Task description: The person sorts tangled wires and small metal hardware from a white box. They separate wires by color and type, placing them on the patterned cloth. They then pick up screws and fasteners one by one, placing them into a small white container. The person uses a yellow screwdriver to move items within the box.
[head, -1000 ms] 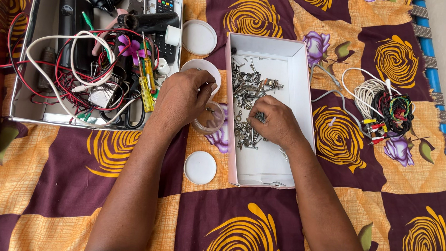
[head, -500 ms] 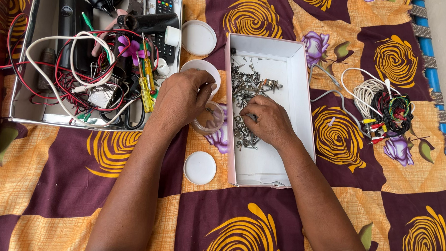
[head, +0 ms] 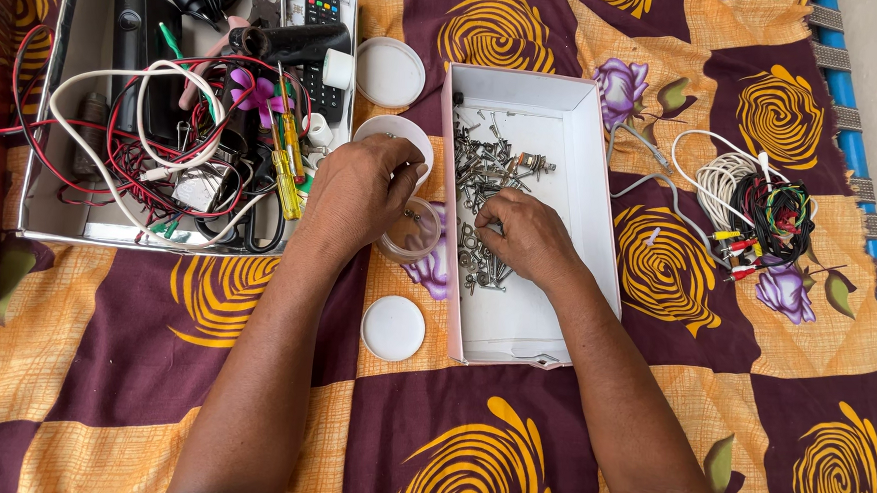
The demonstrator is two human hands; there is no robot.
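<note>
The right hand (head: 530, 236) lies in the white box (head: 599, 185), fingers pinched into the heap of screws (head: 486, 175), while the small clear jar (head: 411, 234) sits just left of the box, steadied by the curled left hand (head: 357, 194).

Just one camera here, strapped to the person's head and looking almost straight down. It sits close enough that both forearms come in from the bottom edge and fill the middle of the shot. The patterned cloth (head: 259, 298) covers nearly the whole frame, with the left hand (head: 357, 194) and right hand (head: 528, 236) roughly at centre. Top of the frame is the side away from the person. A strip of blue frame (head: 857, 146) and pale floor shows along the right edge. There's no second view to compare against.
</note>
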